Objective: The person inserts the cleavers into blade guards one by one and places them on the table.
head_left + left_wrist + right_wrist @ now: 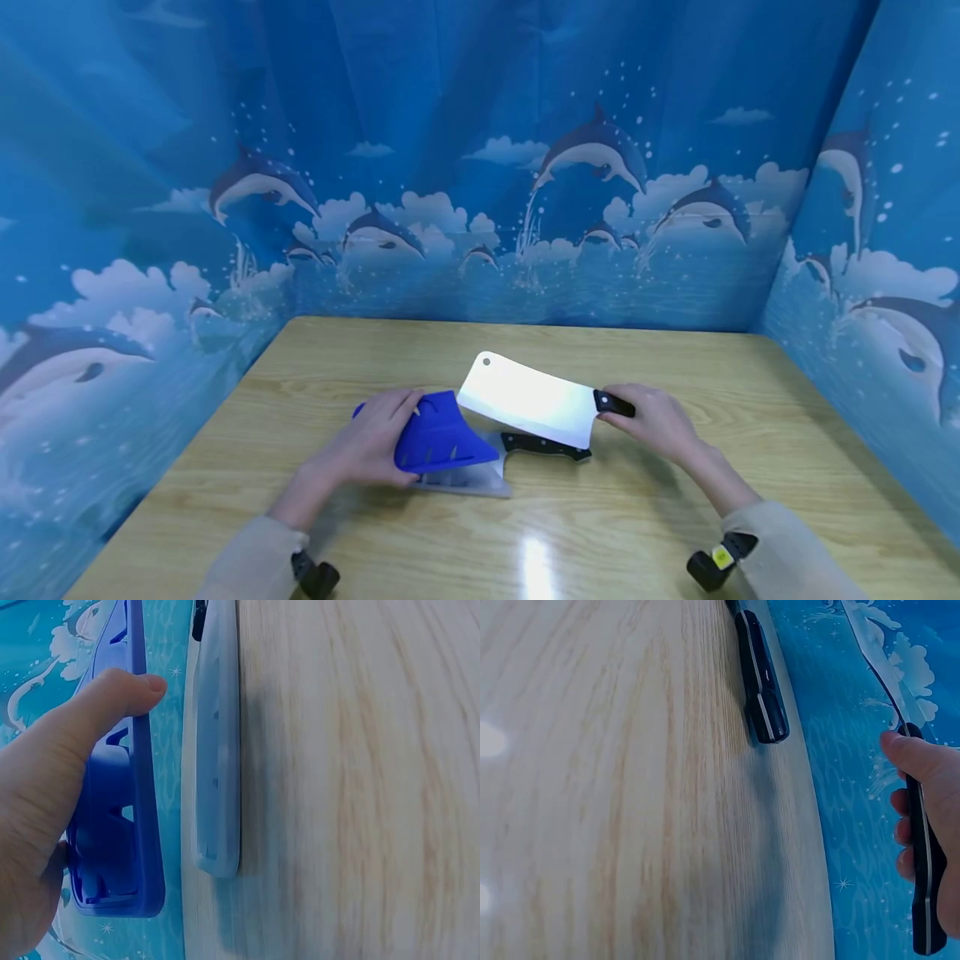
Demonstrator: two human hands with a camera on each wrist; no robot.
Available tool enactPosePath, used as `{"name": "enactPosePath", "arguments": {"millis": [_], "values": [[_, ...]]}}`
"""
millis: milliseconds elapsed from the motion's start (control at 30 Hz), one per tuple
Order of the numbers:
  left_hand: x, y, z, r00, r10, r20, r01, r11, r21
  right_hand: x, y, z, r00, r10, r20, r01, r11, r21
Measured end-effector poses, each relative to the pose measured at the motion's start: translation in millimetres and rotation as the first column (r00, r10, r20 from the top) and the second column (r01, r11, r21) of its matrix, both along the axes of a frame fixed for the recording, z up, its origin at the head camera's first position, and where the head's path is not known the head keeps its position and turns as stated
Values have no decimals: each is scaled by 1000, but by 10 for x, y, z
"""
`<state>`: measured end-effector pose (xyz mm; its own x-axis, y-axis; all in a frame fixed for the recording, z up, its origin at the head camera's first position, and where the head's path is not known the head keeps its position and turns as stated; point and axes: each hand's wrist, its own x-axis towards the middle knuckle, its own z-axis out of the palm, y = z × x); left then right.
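Observation:
My right hand [656,421] grips the black handle of a cleaver [528,400], whose wide bare blade points left, with a hanging hole near its tip. Raised off the table, my left hand [375,437] holds a blue plastic blade cover [442,437] by its edges, thumb over the rim in the left wrist view. The cleaver's blade tip is right at the cover's upper right corner. Below them lies a second knife [543,446], its black riveted handle to the right and its blade in a pale translucent cover [217,750]. The blue cover partly hides it.
The light wood-grain table [600,533] stretches out around both hands. Blue curtains [465,167] printed with dolphins enclose its back and sides. Dark wrist devices [708,571] are strapped over the pale sleeves [787,554].

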<state>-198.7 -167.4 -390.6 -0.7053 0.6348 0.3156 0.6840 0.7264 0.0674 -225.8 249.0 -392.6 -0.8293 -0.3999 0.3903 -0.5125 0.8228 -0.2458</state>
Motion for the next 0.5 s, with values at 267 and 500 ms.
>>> {"name": "enactPosePath", "arguments": {"millis": [267, 500], "values": [[-10, 32, -33, 1000, -8, -26, 7, 1000, -6, 32, 3, -8, 991, 25, -131, -17, 998, 59], [-11, 71, -37, 1000, 23, -20, -23, 1000, -19, 84, -43, 4, 926, 76, -371, -37, 993, 111]]}}
